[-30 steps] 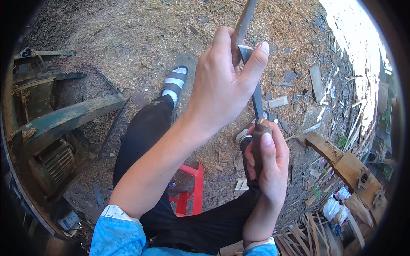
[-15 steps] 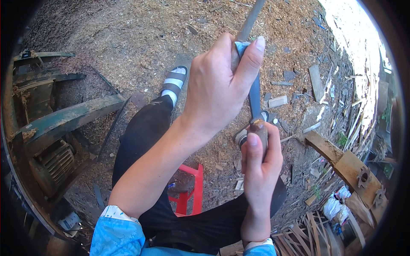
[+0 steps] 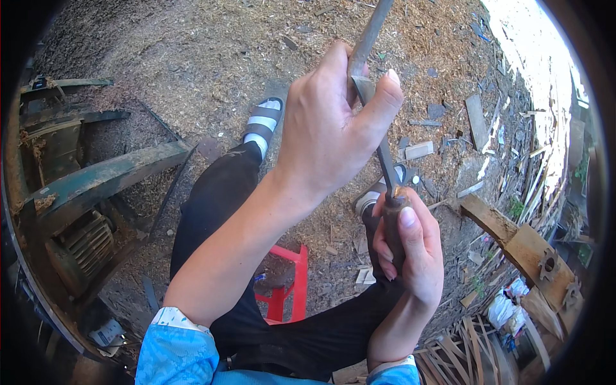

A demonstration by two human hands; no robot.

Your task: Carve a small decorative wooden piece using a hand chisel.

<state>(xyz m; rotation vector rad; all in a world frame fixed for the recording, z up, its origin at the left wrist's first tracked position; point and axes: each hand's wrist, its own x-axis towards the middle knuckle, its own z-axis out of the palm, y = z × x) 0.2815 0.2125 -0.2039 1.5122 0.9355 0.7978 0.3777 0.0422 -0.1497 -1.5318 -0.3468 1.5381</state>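
Note:
My left hand [image 3: 327, 128] is closed around a long narrow grey bar [image 3: 371, 40], which sticks out past my fingers toward the top edge. It looks like a sharpening stone or file; I cannot tell which. My right hand [image 3: 414, 256] grips the dark handle of a chisel-like blade [image 3: 387, 165], a ferrule at its neck. The blade runs up under my left thumb, and its slanted flat end lies against the bar. My left thumb is stretched out beside that end. My left fingers are mostly hidden behind the hand.
A red plastic stool [image 3: 299, 282] shows below my lap. Machinery with a green metal frame [image 3: 128, 167] and a finned motor [image 3: 90, 244] stands at left. A wooden beam with metal cogs [image 3: 532, 253] lies at right, near wood strips [image 3: 468, 353]. Wood chips and scraps cover the ground.
My right hand has moved slightly down and right with the handle, and the blade has turned, its flat end no longer shining blue. My left hand has shifted slightly up.

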